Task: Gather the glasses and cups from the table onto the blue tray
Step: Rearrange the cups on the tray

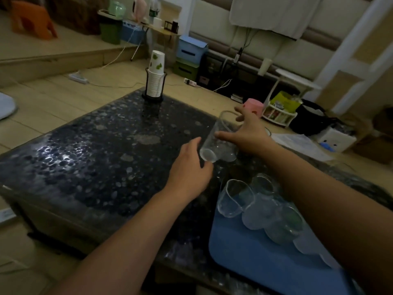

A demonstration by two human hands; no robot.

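The room was dim, with a pale wood floor (53, 99), a padded cream wall (212, 22), an orange stool (32, 20) and stacked storage boxes (190, 54).

blue tray (255, 250), clear glasses (235, 199), black pebble-patterned table (106, 145), green-leafed white cups (156, 76)

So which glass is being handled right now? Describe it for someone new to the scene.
On the dark table, look just beyond the blue tray. It is the clear glass tilted between both hands; the other glasses sit on the tray.
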